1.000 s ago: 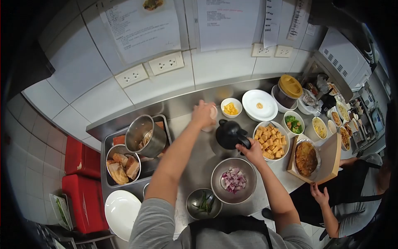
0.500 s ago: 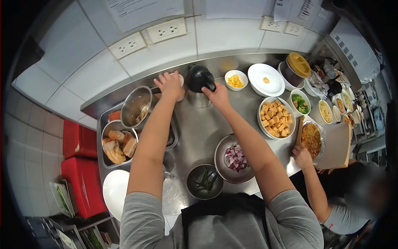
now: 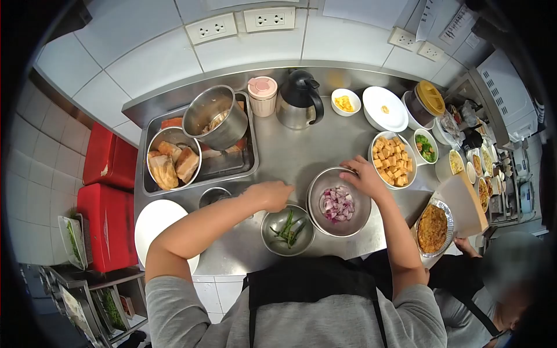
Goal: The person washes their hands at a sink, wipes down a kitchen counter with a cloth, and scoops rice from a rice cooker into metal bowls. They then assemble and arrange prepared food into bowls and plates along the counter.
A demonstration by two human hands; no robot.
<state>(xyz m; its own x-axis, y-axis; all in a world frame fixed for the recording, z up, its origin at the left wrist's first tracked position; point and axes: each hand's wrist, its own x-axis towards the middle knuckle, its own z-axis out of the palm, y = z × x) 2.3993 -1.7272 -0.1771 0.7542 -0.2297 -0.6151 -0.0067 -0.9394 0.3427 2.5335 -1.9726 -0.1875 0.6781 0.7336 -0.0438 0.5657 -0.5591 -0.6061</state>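
We see the right hand (image 3: 362,178) clamped on the rim of a round stainless-steel bowl (image 3: 363,214) of chopped purple onion (image 3: 337,204) near the front of the steel desk (image 3: 278,153). The left hand (image 3: 275,196) is well apart from it, fingers curled; we cannot tell whether it holds anything.

Taking clock directions from the onion bowl, we find a smaller steel bowl (image 3: 271,236) of green chillies (image 3: 288,232) just beside it at eight o'clock, near the left hand. At two o'clock stands a white bowl (image 3: 397,187) of golden cubes, with a white handled bowl (image 3: 429,162) of chopped greens beyond; at twelve, a small white bowl (image 3: 348,112) holds yellow pieces. A black-topped steel jug (image 3: 296,110) and a pink lidded tumbler (image 3: 263,102) stand upright at eleven. Towards ten, a grey metal tray (image 3: 253,148) carries a tilted steel pot (image 3: 227,136) with pale scraps inside and a round bowl (image 3: 199,161) of browned meat chunks.

We cannot read the print on the white paper strips (image 3: 426,17) at one o'clock.
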